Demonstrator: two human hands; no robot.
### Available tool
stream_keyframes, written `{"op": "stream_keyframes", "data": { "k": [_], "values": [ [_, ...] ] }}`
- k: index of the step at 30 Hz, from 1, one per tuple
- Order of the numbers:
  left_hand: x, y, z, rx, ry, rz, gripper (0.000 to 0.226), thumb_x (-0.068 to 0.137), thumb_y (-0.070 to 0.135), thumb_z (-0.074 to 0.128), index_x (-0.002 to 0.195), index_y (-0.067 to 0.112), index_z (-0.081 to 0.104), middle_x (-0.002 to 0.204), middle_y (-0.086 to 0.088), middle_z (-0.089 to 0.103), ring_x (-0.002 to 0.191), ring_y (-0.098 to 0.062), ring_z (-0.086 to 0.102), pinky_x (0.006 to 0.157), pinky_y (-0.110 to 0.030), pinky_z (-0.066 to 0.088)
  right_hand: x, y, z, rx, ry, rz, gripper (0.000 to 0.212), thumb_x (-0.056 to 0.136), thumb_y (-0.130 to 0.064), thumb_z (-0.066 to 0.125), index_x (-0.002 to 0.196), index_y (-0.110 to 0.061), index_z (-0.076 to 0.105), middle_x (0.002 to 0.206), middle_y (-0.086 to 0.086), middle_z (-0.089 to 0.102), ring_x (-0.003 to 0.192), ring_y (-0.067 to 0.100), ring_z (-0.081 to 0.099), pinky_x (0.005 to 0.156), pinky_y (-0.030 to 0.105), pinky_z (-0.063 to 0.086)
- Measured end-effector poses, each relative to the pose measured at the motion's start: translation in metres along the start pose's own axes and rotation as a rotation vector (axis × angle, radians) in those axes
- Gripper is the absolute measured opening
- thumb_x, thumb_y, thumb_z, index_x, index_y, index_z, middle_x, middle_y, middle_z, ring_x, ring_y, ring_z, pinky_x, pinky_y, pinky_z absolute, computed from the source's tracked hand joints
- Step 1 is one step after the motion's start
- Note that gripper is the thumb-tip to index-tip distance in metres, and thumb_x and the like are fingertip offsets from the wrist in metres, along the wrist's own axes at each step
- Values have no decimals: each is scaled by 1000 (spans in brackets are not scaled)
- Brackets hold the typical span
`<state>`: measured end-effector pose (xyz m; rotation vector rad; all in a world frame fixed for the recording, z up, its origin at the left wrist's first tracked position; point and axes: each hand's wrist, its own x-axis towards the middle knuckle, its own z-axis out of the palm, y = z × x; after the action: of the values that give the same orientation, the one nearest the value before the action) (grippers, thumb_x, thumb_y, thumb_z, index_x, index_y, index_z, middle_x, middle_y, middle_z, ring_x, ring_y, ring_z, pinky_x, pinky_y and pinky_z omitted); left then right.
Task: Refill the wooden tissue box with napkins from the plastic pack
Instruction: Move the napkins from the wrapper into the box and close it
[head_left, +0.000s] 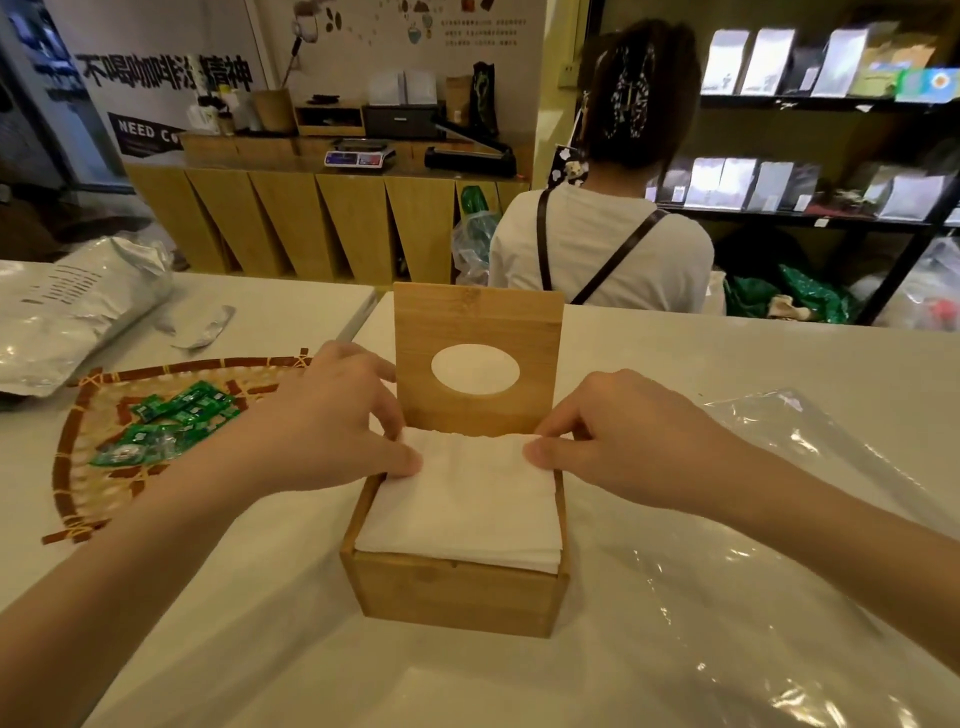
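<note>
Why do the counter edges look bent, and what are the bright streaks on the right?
Head view: the wide-angle lens bows the table edge; the streaks are ceiling-light glare on the crinkled plastic pack; the napkins look nearly washed out; background shelves are soft.

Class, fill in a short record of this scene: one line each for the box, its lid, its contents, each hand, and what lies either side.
box: square wooden tissue box on white table
lid: wooden lid with oval hole, upright, open
contents: white napkin stack, risen above rim
left hand: pressing stack's far left corner
right hand: pinching far right corner
left side: woven bamboo tray, green sachets
right side: clear plastic wrapper
</note>
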<state>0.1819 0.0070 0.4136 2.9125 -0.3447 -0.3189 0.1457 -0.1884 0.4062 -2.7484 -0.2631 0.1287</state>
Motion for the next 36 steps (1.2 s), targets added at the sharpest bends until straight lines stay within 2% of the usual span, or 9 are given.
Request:
{"op": "stream_keyframes", "data": {
  "k": [3, 7, 11, 16, 20, 23, 26, 29, 36],
  "values": [
    [-1, 3, 7, 149, -19, 22, 21, 79, 43, 62, 92, 27, 68, 144, 5, 34, 139, -17, 10, 113, -48, 13, -2, -11, 3, -216, 2, -2, 25, 89, -37, 51, 85, -21, 69, 72, -3, 60, 67, 16, 52, 55, 28, 36],
    [-2, 9, 17, 226, -14, 20, 13, 83, 35, 57, 75, 26, 63, 137, 4, 41, 140, -20, 5, 112, -57, 2, 2, -25, 15, -460, 27, -26, 37, 90, -18, 50, 56, -17, 34, 58, -2, 36, 50, 13, 30, 45, 25, 18],
    [-1, 16, 25, 330, -1, -38, 14, 85, 32, 54, 73, 24, 55, 136, 2, 43, 143, -25, 2, 109, -63, -1, 6, -40, 25, -588, -19, -90, 37, 80, 0, 53, 54, -15, 32, 55, -1, 33, 48, 14, 29, 43, 25, 19],
    [4, 22, 32, 409, -26, -84, 10, 83, 30, 56, 85, 22, 60, 139, -4, 41, 143, -31, 3, 105, -70, -3, 10, -49, 30, -665, -73, -112, 37, 82, -2, 51, 55, -15, 30, 58, 0, 32, 49, 15, 26, 44, 26, 20],
    [5, 18, 34, 405, -55, -123, 23, 84, 36, 57, 99, 20, 61, 114, -9, 49, 130, -31, 30, 104, -70, 20, 12, -48, 32, -676, -36, -133, 38, 83, -3, 53, 55, -16, 30, 57, -1, 32, 48, 15, 27, 43, 26, 20],
    [-5, 11, 33, 307, 35, -72, 29, 84, 40, 54, 108, 26, 61, 91, -1, 50, 96, -20, 48, 88, -43, 48, 10, -41, 26, -616, 13, -151, 36, 85, -8, 55, 57, -14, 33, 58, -1, 33, 49, 16, 30, 43, 26, 19],
    [-21, 12, 18, 253, 60, -28, 40, 80, 50, 55, 118, 36, 57, 121, 2, 54, 112, -19, 49, 87, -34, 48, 5, -33, 9, -499, 33, -234, 9, 87, -18, 55, 78, -15, 55, 72, 0, 52, 69, 21, 51, 46, 25, 26],
    [-24, 9, 8, 292, -126, 24, 60, 74, 51, 62, 130, 40, 44, 146, 0, 33, 133, -21, 29, 101, -38, 40, 1, -32, 2, -467, -83, -298, 21, 82, -30, 61, 100, -19, 63, 93, 0, 64, 87, 22, 59, 54, 26, 35],
    [-7, 11, 26, 472, -216, 35, 58, 77, 38, 64, 131, 37, 42, 138, -3, 34, 134, -29, 22, 101, -61, 36, 2, -39, 17, -694, -170, -355, 33, 79, -23, 60, 59, -17, 34, 62, -2, 36, 83, 21, 47, 45, 26, 17]
  ]
}}
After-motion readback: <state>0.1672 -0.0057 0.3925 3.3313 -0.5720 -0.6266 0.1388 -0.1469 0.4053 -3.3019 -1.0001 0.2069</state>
